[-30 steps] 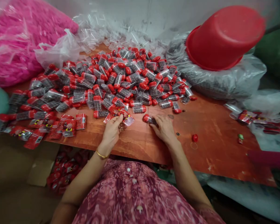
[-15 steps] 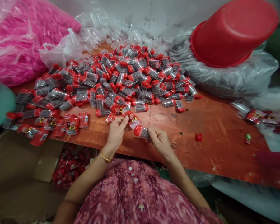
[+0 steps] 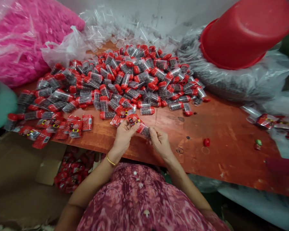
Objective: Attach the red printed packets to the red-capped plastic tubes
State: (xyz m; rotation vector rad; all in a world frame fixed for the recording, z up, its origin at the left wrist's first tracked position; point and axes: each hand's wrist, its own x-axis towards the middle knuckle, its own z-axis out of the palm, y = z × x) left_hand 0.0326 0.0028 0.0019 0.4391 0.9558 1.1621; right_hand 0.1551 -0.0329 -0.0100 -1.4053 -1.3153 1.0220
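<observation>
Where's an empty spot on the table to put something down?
The biggest bare patch of table lies right of the right hand, between the pile of tubes, the grey bag and the near edge; a red cap sits there. A narrow strip runs along the near edge beside the left hand. Back and left are crowded with tubes and red packets.

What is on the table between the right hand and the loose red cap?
Between right hand and cap: bare table with a few small marks, in the head view.
</observation>
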